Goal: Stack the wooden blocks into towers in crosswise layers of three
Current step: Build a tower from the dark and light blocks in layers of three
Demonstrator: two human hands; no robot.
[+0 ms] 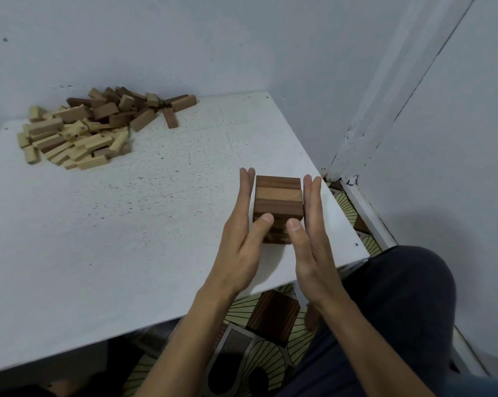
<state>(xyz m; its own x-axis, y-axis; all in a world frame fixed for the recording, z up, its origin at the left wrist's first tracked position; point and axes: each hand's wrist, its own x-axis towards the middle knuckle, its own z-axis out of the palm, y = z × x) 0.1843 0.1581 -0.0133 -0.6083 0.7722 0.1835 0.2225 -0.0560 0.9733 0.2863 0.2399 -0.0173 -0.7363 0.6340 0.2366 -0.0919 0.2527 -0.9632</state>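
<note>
While a knee (399, 296) in dark trousers sat at 5 o'clock above the patterned floor (259, 362), two hands flanked one tower (279, 196) on the white table (127, 239). The left hand (242, 239) and right hand (310, 239) each kept straight fingers pressed together, flat against opposite sides of the tower, thumbs touching its near face. The tower stood at 4 o'clock on the table, near the right edge. Its top layer counted three dark blocks side by side; lower layers were partly hidden. One loose pile (93, 130) of pale and dark blocks, too many to count, lay at 10 o'clock by the wall (242, 38).
</note>
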